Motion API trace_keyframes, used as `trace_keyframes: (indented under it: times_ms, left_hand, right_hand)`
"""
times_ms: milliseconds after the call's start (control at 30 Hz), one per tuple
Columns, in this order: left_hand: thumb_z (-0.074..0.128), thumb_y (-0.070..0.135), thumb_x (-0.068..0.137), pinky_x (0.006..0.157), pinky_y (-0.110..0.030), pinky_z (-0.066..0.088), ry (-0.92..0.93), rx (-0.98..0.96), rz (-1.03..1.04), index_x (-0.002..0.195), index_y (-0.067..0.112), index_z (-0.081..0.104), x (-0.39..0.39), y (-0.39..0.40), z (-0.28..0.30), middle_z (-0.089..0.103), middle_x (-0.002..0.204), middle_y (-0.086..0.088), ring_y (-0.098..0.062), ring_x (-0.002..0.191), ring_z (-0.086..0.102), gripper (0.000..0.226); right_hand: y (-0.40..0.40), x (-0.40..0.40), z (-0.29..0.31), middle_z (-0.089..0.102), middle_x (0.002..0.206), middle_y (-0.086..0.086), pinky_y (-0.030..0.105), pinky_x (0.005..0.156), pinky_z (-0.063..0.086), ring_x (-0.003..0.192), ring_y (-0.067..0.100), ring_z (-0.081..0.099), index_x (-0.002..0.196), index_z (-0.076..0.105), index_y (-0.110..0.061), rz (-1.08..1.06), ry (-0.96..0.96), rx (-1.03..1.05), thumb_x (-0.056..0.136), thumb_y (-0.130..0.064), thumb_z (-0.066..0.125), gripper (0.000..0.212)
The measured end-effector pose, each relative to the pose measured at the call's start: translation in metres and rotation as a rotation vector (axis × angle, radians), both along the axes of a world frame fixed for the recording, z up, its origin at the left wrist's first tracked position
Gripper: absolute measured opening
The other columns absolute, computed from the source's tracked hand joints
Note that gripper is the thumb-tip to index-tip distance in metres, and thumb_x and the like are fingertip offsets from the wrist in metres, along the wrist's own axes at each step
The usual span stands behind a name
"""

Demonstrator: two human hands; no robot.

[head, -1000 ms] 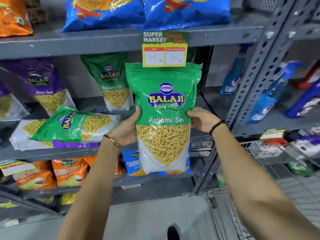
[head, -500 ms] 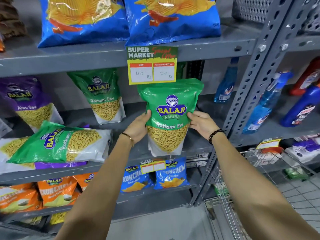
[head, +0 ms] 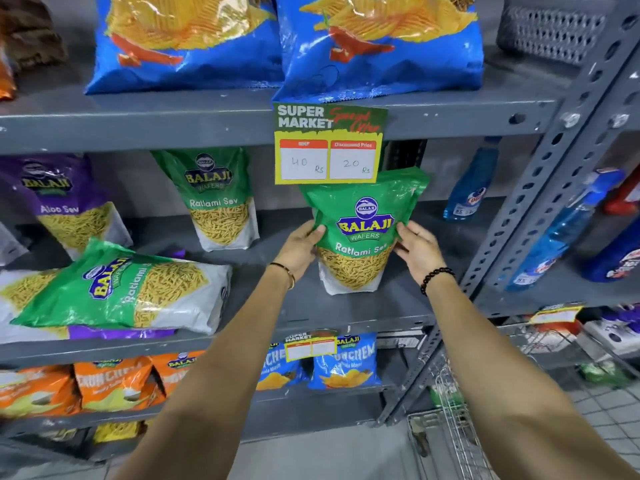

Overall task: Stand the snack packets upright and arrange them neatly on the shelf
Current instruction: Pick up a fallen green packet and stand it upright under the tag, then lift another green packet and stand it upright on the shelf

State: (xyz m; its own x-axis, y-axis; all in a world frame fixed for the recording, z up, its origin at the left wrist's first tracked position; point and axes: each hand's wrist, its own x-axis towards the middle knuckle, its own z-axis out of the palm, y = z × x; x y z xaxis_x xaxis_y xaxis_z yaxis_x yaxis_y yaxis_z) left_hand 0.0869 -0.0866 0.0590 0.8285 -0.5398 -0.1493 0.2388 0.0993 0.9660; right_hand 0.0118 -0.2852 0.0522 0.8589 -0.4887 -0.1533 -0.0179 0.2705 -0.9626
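A green Ratlami Sev packet [head: 360,233] stands upright on the middle shelf [head: 346,306], its white base down on the grey metal and its top tucked partly behind the hanging price card [head: 329,143], which reads 40 and 20. Both hands are on it: the left hand [head: 300,249] presses its fingers [head: 317,232] against the packet's left edge, and the right hand [head: 417,249] curls its fingers [head: 403,230] around the right edge, so the packet is gripped between the two, thumbs on the front. A thin bangle [head: 284,271] sits on the left wrist and a black bead bracelet [head: 436,278] on the right. To the left on the same shelf a second green packet [head: 213,199] stands upright farther back, well apart from the held one, and beyond it a purple Aloo Sev packet [head: 65,202] also stands. Nearer the front edge another green packet [head: 121,289] lies flat on its side on top of a purple one [head: 117,332], only a strip of which shows. Above, two big blue chip bags [head: 277,39] sit side by side on the top shelf. Below, small blue packets [head: 343,365] and orange packets [head: 110,386] line the lower shelf. In the bay to the right, blue spray bottles [head: 471,188] stand on the neighbouring rack, and a wire trolley [head: 450,427] is parked beside the upright post.
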Motion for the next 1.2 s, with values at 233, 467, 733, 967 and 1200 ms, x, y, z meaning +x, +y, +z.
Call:
trace_keyframes:
  times_ms: [233, 467, 733, 967, 1200]
  left_hand:
    - [0.037, 0.04, 0.095, 0.113, -0.045, 0.023, 0.14, 0.191, 0.027, 0.142, 0.011, 0.032, -0.033, 0.055, -0.011, 0.034, 0.151, -0.008, -0.026, 0.139, 0.032, 0.055]
    - [0.035, 0.049, 0.093, 0.111, -0.049, 0.032, 0.4, 0.167, 0.045, 0.139, 0.003, 0.033, -0.076, 0.155, -0.044, 0.032, 0.15, -0.015, -0.034, 0.136, 0.034, 0.066]
    - [0.033, 0.055, 0.091, 0.104, -0.047, 0.035, 0.522, 0.076, 0.284, 0.141, -0.001, 0.028, -0.062, 0.263, -0.056, 0.03, 0.15, -0.02, -0.038, 0.135, 0.034, 0.075]
    - [0.041, 0.057, 0.087, 0.101, -0.054, 0.038, 0.663, -0.117, 0.492, 0.146, 0.004, 0.011, -0.024, 0.289, -0.046, 0.024, 0.151, -0.024, -0.045, 0.133, 0.035, 0.085]
    - [0.043, 0.064, 0.082, 0.103, -0.053, 0.037, 0.821, -0.208, 0.535, 0.141, -0.008, 0.014, 0.0, 0.295, -0.052, 0.03, 0.146, -0.032, -0.047, 0.129, 0.039, 0.097]
  right_hand:
    - [0.044, -0.014, -0.01, 0.055, 0.133, 0.022, 0.043, 0.106, 0.039, 0.116, 0.031, 0.055, 0.128, 0.052, 0.0, -0.402, 0.12, 0.062, 0.088, 0.001, 0.053, 0.04]
    - [0.147, -0.03, -0.056, 0.055, 0.132, 0.019, 0.048, 0.101, 0.047, 0.118, 0.038, 0.054, 0.122, 0.052, 0.006, -0.299, 0.613, -0.186, 0.086, -0.014, 0.056, 0.041]
    - [0.275, 0.006, -0.021, 0.039, 0.149, 0.014, 0.038, 0.112, 0.034, 0.135, 0.029, 0.04, 0.14, 0.038, -0.004, 0.181, 0.502, -0.62, 0.087, -0.023, 0.059, 0.06]
    - [0.326, 0.086, -0.001, 0.045, 0.144, 0.015, 0.04, 0.103, 0.039, 0.129, 0.031, 0.045, 0.14, 0.036, -0.01, 0.421, 0.302, -0.988, 0.094, -0.028, 0.048, 0.051]
    - [0.34, 0.157, -0.005, 0.048, 0.141, 0.018, 0.037, 0.105, 0.04, 0.127, 0.032, 0.047, 0.131, 0.05, -0.002, 0.689, 0.403, -1.107, 0.097, -0.032, 0.041, 0.047]
